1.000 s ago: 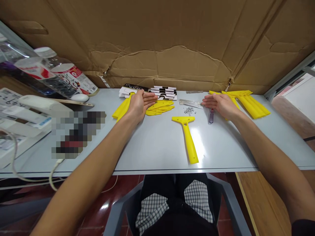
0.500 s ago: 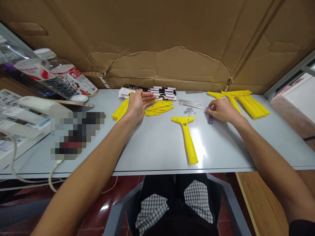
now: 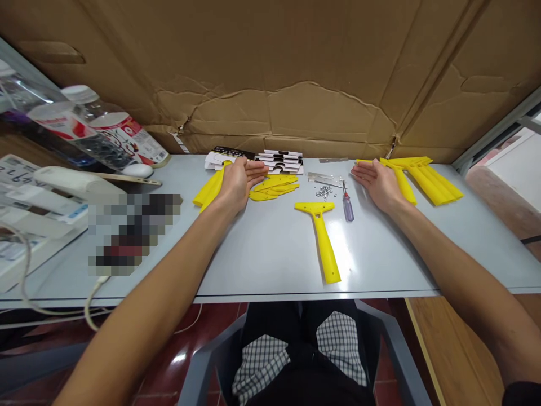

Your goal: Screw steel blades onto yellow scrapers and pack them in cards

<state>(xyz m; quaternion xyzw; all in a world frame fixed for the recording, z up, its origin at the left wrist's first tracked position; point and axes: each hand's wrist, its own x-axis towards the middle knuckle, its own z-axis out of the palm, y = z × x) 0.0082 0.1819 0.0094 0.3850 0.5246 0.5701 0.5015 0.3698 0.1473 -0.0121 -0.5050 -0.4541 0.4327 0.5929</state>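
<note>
My left hand [image 3: 242, 180] rests on edge with its fingers stretched out, between yellow handles [image 3: 210, 189] and a pile of flat yellow plates [image 3: 274, 186]. My right hand [image 3: 379, 183] is on edge too, fingers extended and holding nothing, beside several yellow scraper handles [image 3: 435, 180]. Left of it lies a small screwdriver [image 3: 347, 207] with a clear purplish handle. A single yellow scraper handle [image 3: 324, 242] lies in the middle, its wide head pointing away from me. Small metal screws [image 3: 324, 193] are heaped beyond it, near thin clear-wrapped strips [image 3: 325, 179].
Folded black and white cards [image 3: 279, 162] stand at the back against a cardboard wall [image 3: 329, 115]. Drink bottles [image 3: 127, 135], a white device [image 3: 76, 183] and a cable [image 3: 87, 304] crowd the left side. The table's front edge [image 3: 270, 298] is close to my lap.
My right hand has let go of the screwdriver, which now lies on the table. That hand has shifted slightly right and its fingers have straightened. My left hand stays in place.
</note>
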